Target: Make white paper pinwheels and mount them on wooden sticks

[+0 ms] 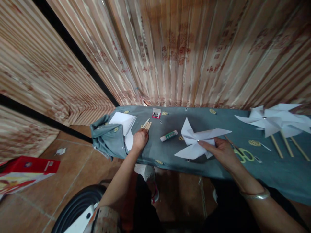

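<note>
My right hand [222,151] pinches a white paper pinwheel [193,137] near its center, with the thumb on top beside a small pin. The pinwheel has no stick showing. At the left, my left hand [140,139] is closed on a small bundle of wooden sticks [147,125], whose tips stick out past the fingers. Between the hands lies a glue stick [169,135]. A small open red box [156,113] of pins stands beyond it. Left of my left hand is a stack of white paper [123,121].
Finished pinwheels on sticks [279,119] lie at the right end of the grey-green cloth [167,158]. Yellow-green scissors [244,155] rest beside my right hand, partly hidden. Corrugated curtain [170,58] hangs behind. A red box [29,171] stands on the floor at left.
</note>
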`<state>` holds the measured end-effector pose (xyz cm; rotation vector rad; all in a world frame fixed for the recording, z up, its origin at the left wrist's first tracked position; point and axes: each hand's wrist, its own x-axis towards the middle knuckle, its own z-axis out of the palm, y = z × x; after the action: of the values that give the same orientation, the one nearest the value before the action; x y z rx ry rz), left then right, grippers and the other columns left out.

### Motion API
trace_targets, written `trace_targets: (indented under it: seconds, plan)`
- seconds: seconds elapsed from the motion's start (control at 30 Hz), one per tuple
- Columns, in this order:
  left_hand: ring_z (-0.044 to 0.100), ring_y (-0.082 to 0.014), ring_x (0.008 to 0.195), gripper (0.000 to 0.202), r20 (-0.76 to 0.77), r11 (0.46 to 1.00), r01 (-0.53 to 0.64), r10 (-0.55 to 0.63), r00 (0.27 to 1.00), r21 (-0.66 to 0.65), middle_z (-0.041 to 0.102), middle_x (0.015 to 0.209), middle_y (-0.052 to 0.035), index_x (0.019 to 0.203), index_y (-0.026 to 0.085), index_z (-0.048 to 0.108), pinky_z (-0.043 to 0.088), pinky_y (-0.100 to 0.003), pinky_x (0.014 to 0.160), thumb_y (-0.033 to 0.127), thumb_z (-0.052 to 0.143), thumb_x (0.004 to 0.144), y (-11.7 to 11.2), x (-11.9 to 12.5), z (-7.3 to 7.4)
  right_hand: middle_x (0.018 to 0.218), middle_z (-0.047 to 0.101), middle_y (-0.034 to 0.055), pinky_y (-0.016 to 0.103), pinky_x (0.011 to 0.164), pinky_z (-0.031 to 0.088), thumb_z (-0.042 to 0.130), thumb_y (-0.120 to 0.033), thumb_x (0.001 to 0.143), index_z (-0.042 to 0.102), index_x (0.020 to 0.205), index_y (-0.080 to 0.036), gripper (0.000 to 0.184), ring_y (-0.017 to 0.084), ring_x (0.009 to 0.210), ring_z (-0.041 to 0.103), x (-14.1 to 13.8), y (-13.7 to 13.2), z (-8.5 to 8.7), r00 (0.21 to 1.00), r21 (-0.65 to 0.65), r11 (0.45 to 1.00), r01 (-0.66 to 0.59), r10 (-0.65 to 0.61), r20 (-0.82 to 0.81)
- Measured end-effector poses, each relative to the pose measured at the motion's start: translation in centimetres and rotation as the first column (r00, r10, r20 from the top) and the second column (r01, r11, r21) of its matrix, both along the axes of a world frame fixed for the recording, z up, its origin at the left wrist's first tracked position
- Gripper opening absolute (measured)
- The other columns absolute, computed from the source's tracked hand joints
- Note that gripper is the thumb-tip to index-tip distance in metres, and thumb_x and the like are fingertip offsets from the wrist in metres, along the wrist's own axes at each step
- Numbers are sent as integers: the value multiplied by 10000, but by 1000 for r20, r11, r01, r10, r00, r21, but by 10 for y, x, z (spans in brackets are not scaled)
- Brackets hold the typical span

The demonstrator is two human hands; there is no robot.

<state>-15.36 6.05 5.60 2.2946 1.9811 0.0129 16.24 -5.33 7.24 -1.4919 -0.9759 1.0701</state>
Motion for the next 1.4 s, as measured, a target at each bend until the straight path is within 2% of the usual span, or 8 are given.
trace_targets:
  seconds: [0.3, 0.57, 0.7, 0.77, 0.8, 0.87, 1.13, 1.4]
  plan:
    - [669, -261, 1021, 248, 113, 1000, -13, 14, 994, -4, 689, 1099, -174, 1019, 111, 699, 480, -324, 863, 159, 476, 922, -6, 1, -1, 802, 794, 78, 354, 652, 585, 847, -543, 569, 789, 802, -176, 438, 243, 691, 718, -2, -5, 9, 1000, 34, 999, -29, 29, 7]
    - [650, -188, 744, 199, 489, 998, -59, 58, 871, -12, 712, 789, -69, 882, 116, 743, 483, -274, 727, 122, 573, 779, -13, 18, 6, 771, 787, 77, 325, 622, 563, 821, -537, 610, 786, 775, -176, 398, 223, 661, 695, -1, -19, 15, 996, 61, 995, -78, 75, 42]
    - [637, -146, 714, 261, 738, 998, 57, -22, 675, -22, 723, 846, -53, 962, 132, 752, 493, -233, 670, 270, 599, 801, -31, 57, 18, 775, 775, 63, 308, 613, 554, 740, -454, 746, 780, 825, -180, 289, 225, 691, 698, -9, -36, 32, 970, 174, 966, -193, 160, 184]
    - [624, -152, 695, 274, 964, 971, 200, 77, 255, -130, 717, 824, -57, 911, 138, 765, 487, -240, 647, 334, 695, 733, -42, 80, 21, 826, 765, 52, 297, 661, 550, 687, -357, 819, 760, 834, -199, 174, 211, 750, 700, -13, -43, 41, 929, 279, 920, -274, 178, 325]
    - [611, -147, 675, 252, 982, 954, 244, 151, 114, -175, 706, 784, -45, 844, 149, 767, 477, -237, 634, 345, 739, 689, -48, 91, 22, 830, 755, 45, 297, 694, 548, 664, -314, 846, 745, 834, -209, 133, 203, 776, 696, -13, -46, 45, 904, 345, 888, -305, 157, 397]
    - [595, -139, 666, 188, 966, 915, 317, 257, 13, -248, 688, 729, -37, 712, 153, 754, 466, -236, 638, 323, 788, 640, -60, 110, 19, 825, 737, 31, 299, 719, 541, 630, -253, 880, 706, 855, -224, 86, 189, 790, 684, -11, -49, 49, 857, 453, 822, -346, 80, 510]
    - [646, -176, 689, 369, 816, 708, 487, 577, 19, -512, 754, 771, -75, 792, 141, 800, 490, -282, 705, 403, 890, 548, -89, 145, -2, 869, 728, 30, 330, 746, 542, 592, -228, 896, 649, 998, -250, 119, 196, 808, 686, 13, -51, 47, 742, 515, 788, -338, -114, 661]
    - [644, -195, 826, 385, 822, 693, 541, 569, -4, -477, 751, 867, -73, 744, 177, 815, 481, -265, 769, 387, 952, 451, -90, 150, 4, 826, 737, 18, 319, 715, 547, 576, -240, 913, 660, 948, -265, 94, 197, 792, 705, 20, -47, 53, 724, 523, 800, -294, -171, 669]
